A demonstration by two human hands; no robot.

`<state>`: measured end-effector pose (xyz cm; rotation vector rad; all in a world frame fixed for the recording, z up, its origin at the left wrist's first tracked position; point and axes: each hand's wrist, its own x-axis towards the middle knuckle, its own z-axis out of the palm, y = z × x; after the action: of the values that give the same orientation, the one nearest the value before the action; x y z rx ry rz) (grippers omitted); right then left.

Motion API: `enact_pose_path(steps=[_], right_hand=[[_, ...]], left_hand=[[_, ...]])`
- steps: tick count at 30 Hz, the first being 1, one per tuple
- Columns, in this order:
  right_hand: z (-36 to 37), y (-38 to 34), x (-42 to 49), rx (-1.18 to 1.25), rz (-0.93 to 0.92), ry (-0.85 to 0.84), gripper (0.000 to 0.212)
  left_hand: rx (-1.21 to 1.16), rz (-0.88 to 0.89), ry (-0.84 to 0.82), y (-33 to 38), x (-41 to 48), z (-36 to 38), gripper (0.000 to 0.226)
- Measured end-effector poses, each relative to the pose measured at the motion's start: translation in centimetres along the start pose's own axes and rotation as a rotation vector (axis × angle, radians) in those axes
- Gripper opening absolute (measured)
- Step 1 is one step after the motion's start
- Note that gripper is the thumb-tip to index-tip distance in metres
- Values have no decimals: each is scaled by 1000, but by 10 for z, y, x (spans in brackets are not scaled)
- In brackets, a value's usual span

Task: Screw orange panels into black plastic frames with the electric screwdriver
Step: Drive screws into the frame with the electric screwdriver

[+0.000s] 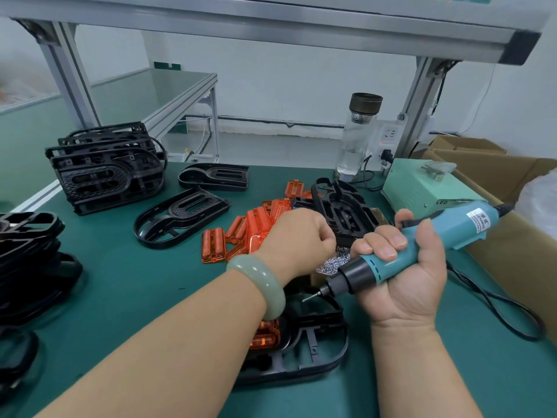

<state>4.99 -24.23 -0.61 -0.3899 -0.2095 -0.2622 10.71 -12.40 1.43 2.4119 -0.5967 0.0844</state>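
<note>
1. Black plastic frame (319, 324), an openwork moulding with a rounded end, lies flat on the green bench mat (150, 282) right in front of the person. It is nearer the body than either hand. The left forearm crosses it and hides its left part, so its long axis cannot be told for certain.
2. A teal electric screwdriver (422, 248) with a black nose slants from upper right down to lower left. Its thin bit (312, 296) hangs just over the far rim of the frame and does not visibly touch it.
3. The right hand (404, 273) has its fingers wrapped firmly round the barrel of the tool, palm turned up toward the camera.
4. The left hand (298, 239) reaches farther out, its fingers curled together over a loose heap of small silver screws (334, 262). Its back hides whether a screw is pinched between them.
5. An orange translucent ribbed panel (266, 334) sits inside the frame under the left wrist. It lies to the left of the bit and closer to the person.
6. The coming move seems to turn on this layout. The panel lies back toward the body from the left fingers, and down and to the left of the bit. The right hand's tool is the nearer of the two, so a screw probably has to come back from the heap to the panel before the bit can drive it.
</note>
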Motion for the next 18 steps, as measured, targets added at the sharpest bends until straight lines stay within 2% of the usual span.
enact_pose_path(steps=[4,7,10,15,18], right_hand=[[2,2,0,-11,8,-3,41],[3,3,0,-32,0,42,28],[3,4,-2,-60,-30,89,12],[5,7,-4,-43,-52,140,12],[8,11,-4,-38,-68,167,12]], left_hand=[[-488,-191,187,-8,-15,-19,14],[-741,-296,234,-22,-30,-34,17],[-881,-373,281,-36,-50,-42,18],[-989,-453,275,-49,-87,-44,30],[-1065,-498,293,-53,-105,-44,22]])
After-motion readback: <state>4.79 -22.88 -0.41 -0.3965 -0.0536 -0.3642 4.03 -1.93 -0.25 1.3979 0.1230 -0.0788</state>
